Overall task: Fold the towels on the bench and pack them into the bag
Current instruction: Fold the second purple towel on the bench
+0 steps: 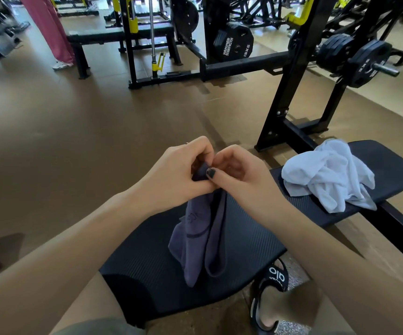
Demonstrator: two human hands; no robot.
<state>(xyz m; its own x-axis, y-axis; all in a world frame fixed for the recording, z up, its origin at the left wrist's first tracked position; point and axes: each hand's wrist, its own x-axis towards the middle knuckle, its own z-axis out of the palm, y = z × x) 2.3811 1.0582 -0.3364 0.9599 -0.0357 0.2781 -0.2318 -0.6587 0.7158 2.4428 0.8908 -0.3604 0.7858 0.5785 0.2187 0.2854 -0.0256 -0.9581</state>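
Note:
A dark purple-grey towel (201, 238) hangs down over the black bench pad (244, 240) in front of me. My left hand (178, 172) and my right hand (239, 175) meet above the pad, and both pinch the towel's top edge between fingers and thumb. A crumpled white towel (328, 175) lies on the far part of the bench (389, 165) to my right. No bag can be made out with certainty.
The bench's black frame (290, 93) rises behind the white towel, with weight plates (365, 61) on a bar at right. My foot in a black slide sandal (268, 298) is beside the pad. A person in pink trousers (50, 30) stands far left by another bench (120, 36).

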